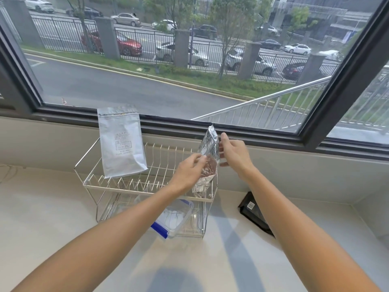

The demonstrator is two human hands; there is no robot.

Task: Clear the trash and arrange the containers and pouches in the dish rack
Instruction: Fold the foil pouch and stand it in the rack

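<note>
While the crinkled silver foil pouch (pixel 207 163) is pinched at mid-height by the left hand (pixel 189 170), its long axis is held near-upright over the right end of the white wire dish rack (pixel 117 186), steadied by the nearer, spread right hand (pixel 233 151).

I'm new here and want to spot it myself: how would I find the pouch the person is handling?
Start at the wire dish rack under the window. On the right end of its top tier stands a crinkled foil pouch, between the left hand and right hand. Unlike the flat pale pouch on the left, it is shiny with a reddish patch.
</note>
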